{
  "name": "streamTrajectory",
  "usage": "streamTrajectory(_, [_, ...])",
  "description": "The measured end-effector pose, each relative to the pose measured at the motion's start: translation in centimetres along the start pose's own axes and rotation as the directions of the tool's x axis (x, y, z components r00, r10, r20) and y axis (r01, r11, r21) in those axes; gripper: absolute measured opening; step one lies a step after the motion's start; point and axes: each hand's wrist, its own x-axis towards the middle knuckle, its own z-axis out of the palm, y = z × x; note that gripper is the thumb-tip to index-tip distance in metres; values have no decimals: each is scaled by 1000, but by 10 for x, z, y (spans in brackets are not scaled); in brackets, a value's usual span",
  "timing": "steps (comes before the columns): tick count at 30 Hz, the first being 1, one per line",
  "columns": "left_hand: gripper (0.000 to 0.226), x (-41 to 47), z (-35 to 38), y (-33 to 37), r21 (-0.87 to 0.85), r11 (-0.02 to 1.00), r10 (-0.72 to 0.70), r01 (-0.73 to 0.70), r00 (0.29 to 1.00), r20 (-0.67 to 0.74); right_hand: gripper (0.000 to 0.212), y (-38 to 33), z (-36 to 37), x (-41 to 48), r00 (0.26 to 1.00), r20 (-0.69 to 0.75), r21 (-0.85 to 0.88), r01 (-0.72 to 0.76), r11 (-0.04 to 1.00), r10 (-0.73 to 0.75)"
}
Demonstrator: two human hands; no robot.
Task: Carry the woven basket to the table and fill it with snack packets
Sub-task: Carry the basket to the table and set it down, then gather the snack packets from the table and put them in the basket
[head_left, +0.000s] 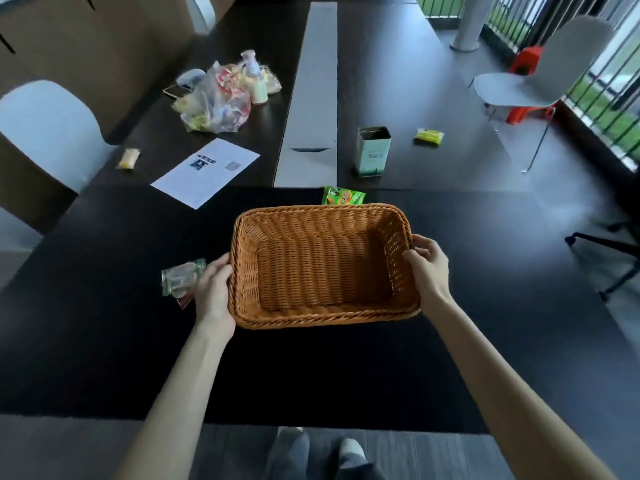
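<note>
Woven basket (323, 265) empty, over dark desk (104, 341), long axis left-right, opening up. Left hand (213, 289) and right hand (427, 268) each grip a short end's rim. Green packet (343, 196) partly hidden behind far rim; print unreadable. Clear packet (181, 277) beside left hand. Tin (372, 152) label and paper sheet (205, 172) text too blurred.

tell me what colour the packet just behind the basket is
Bright green with orange print, seen in the head view.
</note>
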Motion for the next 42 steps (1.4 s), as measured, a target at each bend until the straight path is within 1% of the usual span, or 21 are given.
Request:
streamTrajectory(3, [23, 38, 0, -15, 68, 996, -55, 54, 998, 13, 42, 22, 20, 10, 997, -52, -5, -61, 998, 61])
streamTrajectory(5, [31, 60, -2, -23, 111, 990, -94, 91, 995, 21, 42, 36, 33, 14, 992, -78, -15, -97, 995, 96])
streamTrajectory(8, [33, 85, -5, -35, 154, 979, -140, 136, 990, 13, 44, 49, 49, 21, 989, -85, -56, -129, 990, 124])
streamTrajectory(13, [34, 112, -1, -52, 166, 964, -209, 207, 978, -8, 48, 56, 68, 41, 984, -81, -86, -165, 983, 158])
streamTrajectory(21, [35, 134, 12, -69, 226, 950, -219, 214, 976, -4, 50, 72, 70, 64, 973, -100, -97, -220, 971, 210])
streamTrajectory(25, [36, 137, 20, -73, 244, 947, -199, 208, 978, -61, 50, 73, 71, 69, 972, -99, -117, -223, 968, 212])
streamTrajectory(27, [38, 137, 22, -72, 244, 947, -193, 209, 977, -89, 51, 68, 74, 68, 974, -113, -161, -214, 964, 197])
streamTrajectory(28, [39, 138, 23, -70, 230, 950, -193, 212, 976, -106, 52, 63, 76, 68, 976, -140, -190, -191, 963, 166])
streamTrajectory(30, [39, 143, 20, -63, 170, 964, -180, 203, 973, -143, 52, 46, 84, 72, 979, -195, -242, -99, 965, 51])
streamTrajectory(31, [39, 146, 16, -55, 130, 973, -168, 190, 973, -161, 50, 33, 91, 74, 981, -196, -250, -38, 967, -12])
streamTrajectory(34, [39, 154, -3, -22, 28, 992, -119, 127, 973, -196, 45, -13, 125, 79, 986, -86, -220, 119, 968, -141])
streamTrajectory(37, [38, 162, -33, 16, -15, 999, -53, 51, 974, -222, 41, -52, 177, 72, 975, 58, -154, 220, 963, -213])
streamTrajectory(39, [37, 166, -57, 38, 0, 1000, -18, 19, 968, -251, 40, -66, 215, 63, 955, 194, -131, 253, 959, -225])
streamTrajectory(42, [37, 174, -95, 57, 59, 998, 16, 2, 952, -305, 41, -70, 274, 46, 907, 386, -157, 243, 957, -167])
